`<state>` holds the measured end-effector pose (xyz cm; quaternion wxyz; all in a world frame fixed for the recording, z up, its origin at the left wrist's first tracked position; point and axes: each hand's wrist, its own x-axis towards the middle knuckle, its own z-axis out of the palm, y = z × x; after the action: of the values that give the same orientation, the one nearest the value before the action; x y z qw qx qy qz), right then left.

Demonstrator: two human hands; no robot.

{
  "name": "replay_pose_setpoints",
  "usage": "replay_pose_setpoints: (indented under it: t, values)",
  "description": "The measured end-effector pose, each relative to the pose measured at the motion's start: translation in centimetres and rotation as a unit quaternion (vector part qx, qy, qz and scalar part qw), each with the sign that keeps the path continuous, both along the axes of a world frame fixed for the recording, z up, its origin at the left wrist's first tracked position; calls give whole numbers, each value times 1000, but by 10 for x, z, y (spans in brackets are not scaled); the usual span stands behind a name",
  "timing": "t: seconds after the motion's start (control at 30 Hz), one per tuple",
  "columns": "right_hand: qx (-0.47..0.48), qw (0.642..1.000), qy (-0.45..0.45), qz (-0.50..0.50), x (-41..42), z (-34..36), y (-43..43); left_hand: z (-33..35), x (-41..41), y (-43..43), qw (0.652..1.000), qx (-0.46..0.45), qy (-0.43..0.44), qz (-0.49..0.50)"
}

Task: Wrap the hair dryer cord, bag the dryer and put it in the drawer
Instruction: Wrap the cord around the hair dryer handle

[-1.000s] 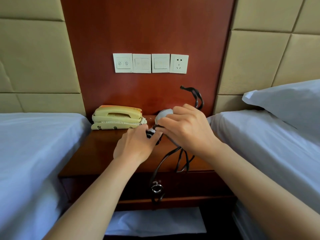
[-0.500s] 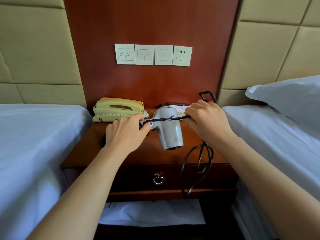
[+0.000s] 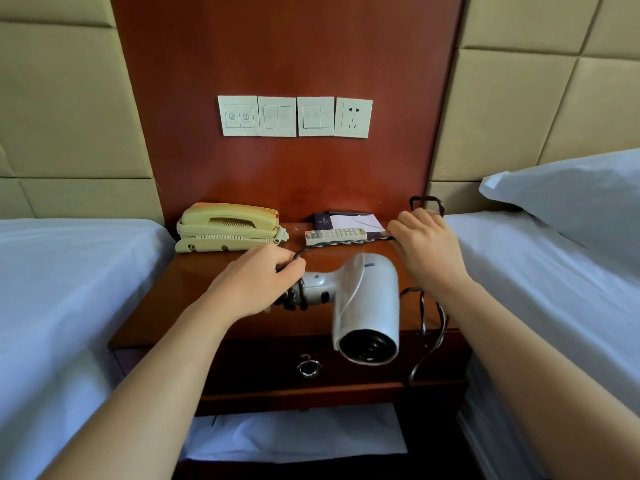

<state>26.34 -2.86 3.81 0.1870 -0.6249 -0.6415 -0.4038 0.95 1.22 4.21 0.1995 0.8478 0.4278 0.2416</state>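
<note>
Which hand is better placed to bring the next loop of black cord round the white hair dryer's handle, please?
Probably the right hand: it holds the twisted black cord taut, free to swing. The left hand grips the white hair dryer by its wrapped handle.

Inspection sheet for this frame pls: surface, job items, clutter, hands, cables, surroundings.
Surface: wooden nightstand top.
Job's things: hair dryer held above the top, one open end of its barrel toward the camera; a few cord turns round its handle; drawer shut; bag: nothing seen.
Clutter: telephone, remote and notepad along the back.
Hands: left hand grips the dryer's handle at the wraps; right hand holds the cord.
Cables: cord twisted, taut between the hands; slack loops hang over the front edge; plug not made out.
Surroundings: switch plates and socket, nothing plugged in; left bed; right bed with pillow.
</note>
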Motion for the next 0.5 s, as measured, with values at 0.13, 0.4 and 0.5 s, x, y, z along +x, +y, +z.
replay_pose_setpoints:
  t: [0.13, 0.4, 0.5]
  values:
    - [-34, 999, 29, -6, 5, -13, -1, 0, 8, -3, 993, -76, -47, -72]
    - [-162, 983, 74, -43, -7, -25, -9, -2, 17, -7, 953, -209, -193, -106]
    - [-195, 974, 114, -21, -13, -31, -7, -6, 17, -3, 926, -246, -262, -117]
